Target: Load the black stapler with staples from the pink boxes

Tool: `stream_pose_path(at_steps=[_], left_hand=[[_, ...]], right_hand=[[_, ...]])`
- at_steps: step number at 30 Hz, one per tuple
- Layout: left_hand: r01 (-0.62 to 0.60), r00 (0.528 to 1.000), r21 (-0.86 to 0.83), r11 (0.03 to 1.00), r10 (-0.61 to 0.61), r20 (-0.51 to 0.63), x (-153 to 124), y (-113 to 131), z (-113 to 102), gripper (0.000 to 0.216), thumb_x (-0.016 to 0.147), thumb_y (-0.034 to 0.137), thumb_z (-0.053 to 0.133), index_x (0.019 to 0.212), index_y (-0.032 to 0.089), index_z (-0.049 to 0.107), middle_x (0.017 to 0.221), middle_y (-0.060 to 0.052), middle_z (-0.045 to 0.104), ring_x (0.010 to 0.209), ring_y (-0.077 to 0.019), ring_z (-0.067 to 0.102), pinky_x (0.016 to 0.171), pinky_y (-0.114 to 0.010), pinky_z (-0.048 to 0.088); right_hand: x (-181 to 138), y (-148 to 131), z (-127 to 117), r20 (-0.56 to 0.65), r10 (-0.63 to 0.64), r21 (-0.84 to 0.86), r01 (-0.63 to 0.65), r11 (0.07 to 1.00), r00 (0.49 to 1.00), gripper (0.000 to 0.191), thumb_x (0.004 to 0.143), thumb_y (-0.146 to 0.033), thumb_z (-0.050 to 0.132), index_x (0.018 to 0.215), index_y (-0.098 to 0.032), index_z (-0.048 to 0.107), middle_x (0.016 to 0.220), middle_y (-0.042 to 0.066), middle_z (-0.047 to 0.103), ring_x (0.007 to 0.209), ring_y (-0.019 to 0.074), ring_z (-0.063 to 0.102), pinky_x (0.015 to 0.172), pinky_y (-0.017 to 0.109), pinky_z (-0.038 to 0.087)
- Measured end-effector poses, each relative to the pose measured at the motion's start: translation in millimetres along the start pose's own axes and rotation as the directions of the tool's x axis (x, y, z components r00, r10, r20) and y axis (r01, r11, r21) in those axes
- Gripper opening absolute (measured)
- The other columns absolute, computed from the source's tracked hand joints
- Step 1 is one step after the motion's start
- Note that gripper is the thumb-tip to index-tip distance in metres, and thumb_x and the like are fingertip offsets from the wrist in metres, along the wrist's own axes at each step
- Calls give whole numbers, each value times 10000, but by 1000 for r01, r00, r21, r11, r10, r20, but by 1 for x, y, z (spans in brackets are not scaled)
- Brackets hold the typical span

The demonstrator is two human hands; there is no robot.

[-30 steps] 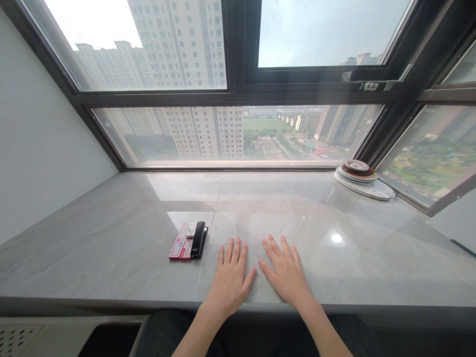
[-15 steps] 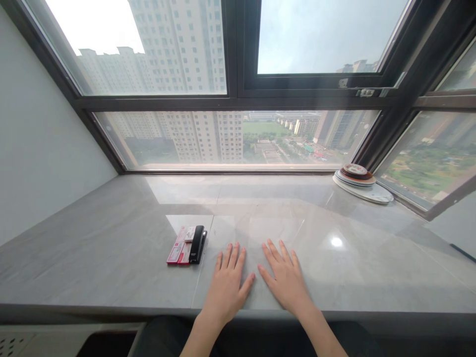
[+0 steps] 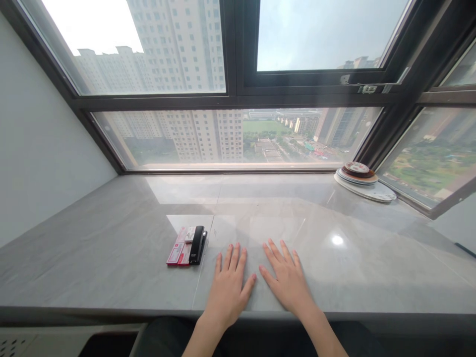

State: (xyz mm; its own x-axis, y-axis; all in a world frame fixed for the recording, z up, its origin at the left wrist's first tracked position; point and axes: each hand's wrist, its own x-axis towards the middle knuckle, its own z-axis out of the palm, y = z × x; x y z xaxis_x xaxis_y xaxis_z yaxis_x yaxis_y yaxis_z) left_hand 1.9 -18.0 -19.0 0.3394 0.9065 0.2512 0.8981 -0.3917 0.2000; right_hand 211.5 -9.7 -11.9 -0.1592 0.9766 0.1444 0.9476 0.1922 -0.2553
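Note:
My left hand [image 3: 227,285] lies flat, palm down, on the grey stone window sill [image 3: 111,248], fingers stretched out and holding nothing. My right hand [image 3: 287,280] rests flat beside it, thumbs almost meeting, fingers spread and empty. A black stapler [image 3: 197,244] lies just left of my left hand, a short gap away. Against the stapler's left side sit small pink and red boxes [image 3: 177,251], with a small white piece on top.
A stack of round plates [image 3: 362,181] sits at the sill's far right corner by the window frame. Large windows [image 3: 230,134] run along the back, with tall buildings outside. A white wall stands at the left. The sill's front edge is near my wrists.
Both hands stay flat on the sill in the same place. The view has shifted only slightly.

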Motion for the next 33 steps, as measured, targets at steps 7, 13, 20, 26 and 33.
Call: stream_pose_path(at_steps=[7, 13, 20, 26, 33], left_hand=[[20, 1000, 17, 1000, -21, 24, 0, 4, -8, 643, 1063, 522, 353, 1647, 283, 232, 1722, -57, 180, 1595, -308, 146, 1264, -604, 207], [20, 999, -3, 1000, -20, 24, 0, 5, -10, 628, 1063, 514, 361, 1638, 283, 261, 1717, -56, 204, 1592, -306, 160, 1261, -603, 219], [19, 1000, -51, 999, -19, -4, 0, 4, -10, 625, 1051, 487, 419, 1625, 270, 301, 1712, -76, 219, 1585, -319, 186, 1259, -604, 221], [38, 999, -117, 992, -40, -12, 1, 6, -13, 612, 1035, 457, 463, 1602, 257, 352, 1705, -80, 242, 1583, -317, 193, 1261, -609, 218], [-46, 999, -256, 966, 37, -39, -7, 3, -21, 765, 844, 164, 585, 1579, 268, 403, 1624, -73, 421, 1525, -339, 341, 1242, -610, 284]], right_hand=[[-1, 0, 1, 0, -2, -20, 2, 1000, 1000, 627, 1032, -551, 370, 1626, -358, 317, 1710, -60, 213, 1594, 315, 104, 1264, 584, 113], [0, 1, 4, -21, -14, -24, 13, 1000, 1000, 625, 1026, -538, 386, 1622, -358, 329, 1708, -45, 228, 1590, 325, 118, 1258, 588, 122], [-1, 2, 6, -59, -32, 13, 33, 999, 998, 619, 1020, -515, 408, 1616, -365, 340, 1695, -20, 282, 1585, 336, 138, 1244, 602, 147], [9, -6, 4, -63, 63, 104, -57, 993, 996, 561, 993, -515, 464, 1515, -314, 510, 1594, 55, 467, 1542, 382, 240, 1218, 638, 162], [60, -100, -3, 16, -54, 471, 41, 881, 998, 816, 928, -604, 549, 1617, -243, 302, 1449, 133, 529, 1308, 328, 517, 1098, 450, 404]])
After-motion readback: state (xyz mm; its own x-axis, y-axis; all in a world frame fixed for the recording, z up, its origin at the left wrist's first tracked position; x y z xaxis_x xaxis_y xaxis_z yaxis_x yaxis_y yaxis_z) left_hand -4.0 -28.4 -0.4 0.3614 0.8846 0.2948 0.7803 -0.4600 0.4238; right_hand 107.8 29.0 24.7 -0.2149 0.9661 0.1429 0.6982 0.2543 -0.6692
